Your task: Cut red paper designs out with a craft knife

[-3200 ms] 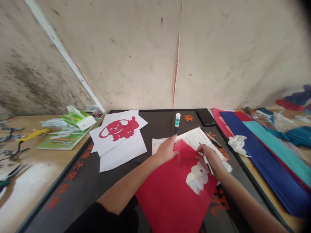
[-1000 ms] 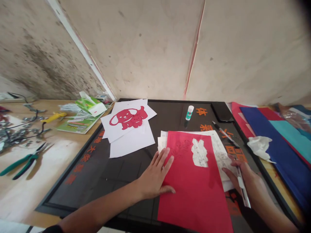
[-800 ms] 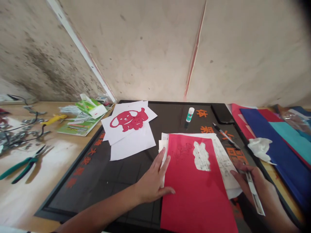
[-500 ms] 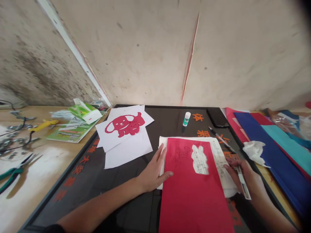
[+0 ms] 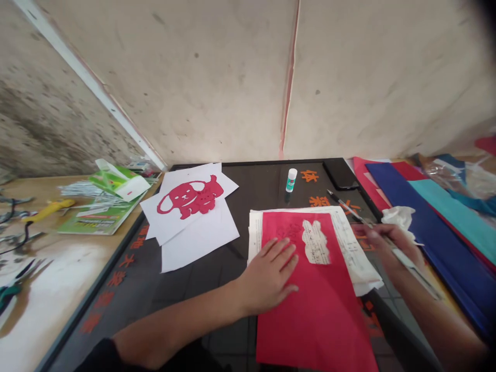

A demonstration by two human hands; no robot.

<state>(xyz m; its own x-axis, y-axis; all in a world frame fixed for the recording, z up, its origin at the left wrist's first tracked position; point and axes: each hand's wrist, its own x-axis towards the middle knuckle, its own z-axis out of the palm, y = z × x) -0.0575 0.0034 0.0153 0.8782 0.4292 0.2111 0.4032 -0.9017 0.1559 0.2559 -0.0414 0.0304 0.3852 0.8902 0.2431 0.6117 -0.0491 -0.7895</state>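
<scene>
Slid inward since the last frame: left grip (image 5: 267, 276), fingers spread, palm pressed flat on the red paper (image 5: 306, 320), which lies over printed pages (image 5: 351, 248) on a black board (image 5: 251, 181). Right grip (image 5: 387, 238) up by the tissue (image 5: 399, 217), pinching a slim craft knife (image 5: 414, 271), blade tip hidden. Firm, even pressure beside the faint pencil outline (image 5: 290, 232) best stops the paper creeping. Orange 体 (image 5: 309, 175) readable near a glue stick (image 5: 291, 180), label too small to read; red dog cut-out (image 5: 189, 199) on white sheets (image 5: 197, 243) to the left.

The sketch (image 5: 290, 232) on the red paper (image 5: 310, 320) is blurred.
</scene>
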